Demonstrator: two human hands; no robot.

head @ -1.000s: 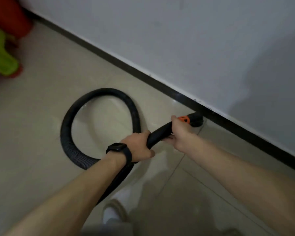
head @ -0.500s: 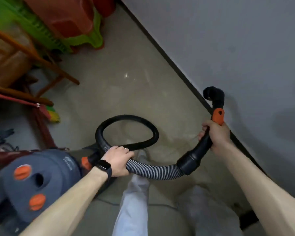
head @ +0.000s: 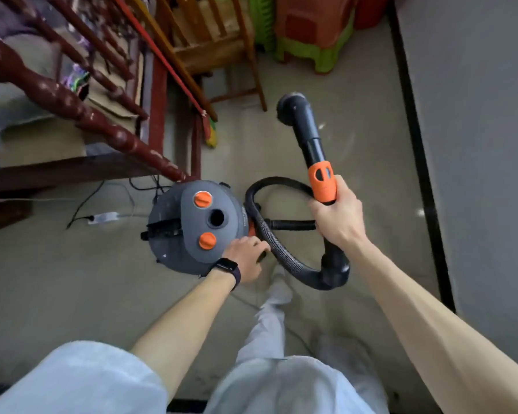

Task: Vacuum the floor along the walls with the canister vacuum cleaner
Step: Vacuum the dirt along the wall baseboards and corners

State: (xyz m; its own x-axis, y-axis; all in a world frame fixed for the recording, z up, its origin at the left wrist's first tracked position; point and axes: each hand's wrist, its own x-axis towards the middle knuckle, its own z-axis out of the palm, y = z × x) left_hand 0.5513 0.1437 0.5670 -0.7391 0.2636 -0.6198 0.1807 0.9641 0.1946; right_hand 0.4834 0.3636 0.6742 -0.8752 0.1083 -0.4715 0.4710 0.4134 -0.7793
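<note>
My right hand [head: 337, 216] grips the handle [head: 334, 255] under its orange collar [head: 322, 183]. My left hand [head: 245, 258] holds the hose [head: 284, 255] beside the vacuum [head: 192, 228], centre frame. I'd lower the raised nozzle [head: 292, 107] flat along the wall [head: 476, 144] at right, keeping the hose slack.

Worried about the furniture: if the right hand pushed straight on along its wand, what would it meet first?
Probably the wooden chair's leg, just past the nozzle the right hand holds out; depth is unclear, the green stool may come first.
</note>
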